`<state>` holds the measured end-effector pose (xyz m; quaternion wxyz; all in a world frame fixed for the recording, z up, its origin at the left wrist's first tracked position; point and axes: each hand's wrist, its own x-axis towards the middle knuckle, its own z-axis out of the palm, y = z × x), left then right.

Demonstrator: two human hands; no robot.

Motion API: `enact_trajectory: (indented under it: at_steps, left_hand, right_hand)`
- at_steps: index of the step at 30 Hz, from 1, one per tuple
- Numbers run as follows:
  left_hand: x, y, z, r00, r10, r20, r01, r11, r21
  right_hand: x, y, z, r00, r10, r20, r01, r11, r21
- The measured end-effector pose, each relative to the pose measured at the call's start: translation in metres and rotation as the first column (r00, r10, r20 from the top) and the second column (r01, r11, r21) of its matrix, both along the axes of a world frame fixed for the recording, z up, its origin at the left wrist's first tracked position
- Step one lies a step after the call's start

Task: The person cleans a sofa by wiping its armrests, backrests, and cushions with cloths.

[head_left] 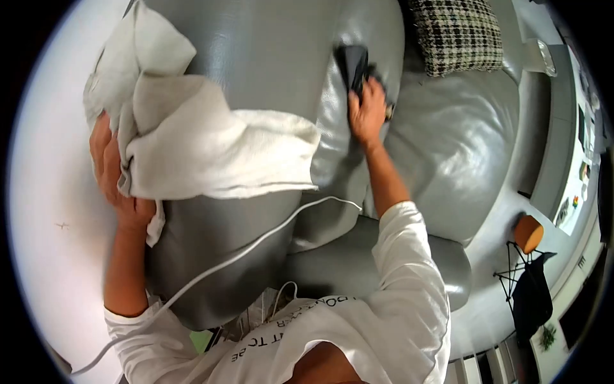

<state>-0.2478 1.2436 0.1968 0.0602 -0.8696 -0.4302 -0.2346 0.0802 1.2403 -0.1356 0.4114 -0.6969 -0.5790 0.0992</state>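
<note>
Two hands noted at the grey leather sofa (256, 57). Left hand (117, 176): at the sofa's outer side, against the pale cloth (198, 137) draped there; fingers partly covered, grip cannot be determined. Cloth judged light and limp, best taken by a hem. Right hand (369, 115): fingers curled over a black object (353, 63) on the sofa, judged rigid, best held at its narrower part.

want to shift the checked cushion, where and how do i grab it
Probably by its near edge, coming from your own side: that edge of the checked cushion faces you, runs fairly straight and has nothing over it, with the right hand off to its left.
</note>
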Motion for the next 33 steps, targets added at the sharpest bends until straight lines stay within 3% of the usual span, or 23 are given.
enact_trajectory:
  at_steps: [6, 9, 16, 20, 21, 22, 23, 24, 25, 26, 27, 28, 29, 32, 33]
  left_hand:
    - [0.000, 0.004, -0.008, 0.995, -0.088, 0.052, 0.082, 0.991, 0.106]
    - [0.002, 0.006, -0.013, 0.985, -0.126, 0.115, 0.112, 0.987, 0.118]
    - [0.013, 0.001, -0.005, 1.000, 0.003, -0.020, 0.001, 0.976, 0.217]
    - [0.015, 0.001, -0.006, 0.999, 0.043, -0.026, -0.036, 0.972, 0.231]
    - [0.016, 0.000, -0.006, 0.999, 0.046, -0.024, -0.039, 0.972, 0.232]
    - [0.017, 0.000, -0.005, 0.999, 0.051, -0.018, -0.045, 0.971, 0.234]
    - [0.017, 0.000, -0.005, 0.998, 0.059, -0.013, -0.053, 0.967, 0.247]
    - [0.017, 0.000, -0.004, 0.999, 0.054, -0.008, -0.050, 0.967, 0.252]
    - [0.016, 0.001, -0.006, 0.999, 0.048, -0.004, -0.046, 0.965, 0.257]
    - [0.016, 0.000, -0.007, 0.999, 0.043, -0.004, -0.040, 0.965, 0.259]
    - [0.017, -0.002, -0.007, 0.999, 0.051, -0.016, -0.045, 0.969, 0.243]
    - [0.017, -0.002, -0.006, 0.998, 0.059, -0.032, -0.050, 0.971, 0.233]
    - [0.016, -0.002, -0.004, 0.996, 0.068, -0.053, -0.055, 0.973, 0.224]
    - [0.014, 0.001, -0.008, 0.998, 0.046, -0.046, -0.033, 0.965, 0.261]
    - [0.013, 0.005, -0.012, 0.999, 0.034, -0.031, -0.024, 0.958, 0.287]
  right_hand:
    - [-0.050, -0.226, -0.042, 0.996, -0.074, -0.046, 0.049, 0.908, -0.416]
    - [-0.049, -0.261, -0.034, 0.977, -0.155, -0.147, 0.005, 0.706, -0.709]
    - [-0.043, -0.291, -0.081, 0.955, -0.297, -0.016, 0.146, 0.513, -0.846]
    - [-0.050, -0.292, -0.042, 0.981, -0.186, -0.059, 0.029, 0.441, -0.897]
    - [-0.058, -0.296, -0.025, 0.980, -0.189, -0.059, 0.045, 0.502, -0.864]
    - [-0.065, -0.313, -0.062, 0.998, -0.064, 0.000, 0.043, 0.672, -0.740]
    - [-0.079, -0.317, -0.045, 1.000, -0.002, 0.007, 0.006, 0.706, -0.708]
    - [-0.093, -0.294, 0.040, 0.975, -0.062, -0.212, -0.123, 0.643, -0.756]
    - [-0.115, -0.282, 0.073, 0.945, -0.089, -0.315, -0.139, 0.761, -0.633]
    - [-0.129, -0.264, 0.087, 0.922, -0.013, -0.388, -0.241, 0.763, -0.599]
    - [-0.141, -0.245, 0.089, 0.907, -0.005, -0.421, -0.250, 0.796, -0.550]
    - [-0.143, -0.224, 0.082, 0.897, -0.106, -0.430, -0.209, 0.754, -0.622]
    - [-0.139, -0.208, 0.077, 0.887, -0.177, -0.426, -0.117, 0.808, -0.577]
    - [-0.134, -0.187, 0.053, 0.819, -0.188, -0.541, 0.018, 0.952, -0.304]
    - [-0.131, -0.197, 0.049, 0.812, -0.123, -0.570, -0.140, 0.908, -0.395]
